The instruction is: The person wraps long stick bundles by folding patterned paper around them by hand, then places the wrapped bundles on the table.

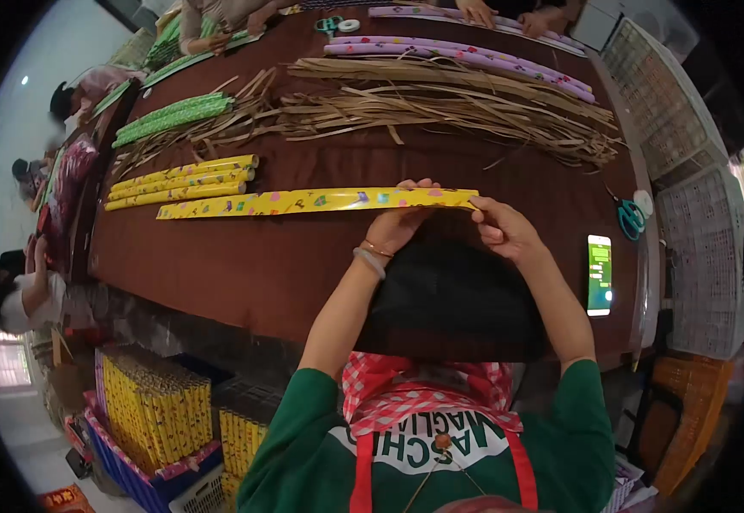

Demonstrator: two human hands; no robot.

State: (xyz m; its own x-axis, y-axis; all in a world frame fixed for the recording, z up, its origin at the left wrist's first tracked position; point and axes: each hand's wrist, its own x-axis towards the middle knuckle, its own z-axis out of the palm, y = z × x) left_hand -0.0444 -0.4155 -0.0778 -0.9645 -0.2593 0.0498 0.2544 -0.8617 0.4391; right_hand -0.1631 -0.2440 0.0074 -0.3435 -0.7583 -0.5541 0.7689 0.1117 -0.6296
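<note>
A long yellow roll of patterned wrapping paper (304, 201) lies nearly level across the front of me, looking somewhat flattened. My left hand (399, 224) is closed around it right of its middle, with fingertips showing over the upper edge. At its right end, my right hand (509, 229) pinches the paper between thumb and fingers. Several yellow rolls (184, 181) rest together on the table just beyond its left part. Dark cloth (453, 299) or a similar black surface sits below my hands, between my forearms.
Dried brown strips (440, 111) spread over the brown-covered table (244, 274). Green rolls (171, 118) and purple rolls (475, 60) lie farther off. Right of me are a lit phone (599, 275), scissors (630, 219) and tape (643, 203). A blue crate (154, 487) holds yellow rolls. Other people work around.
</note>
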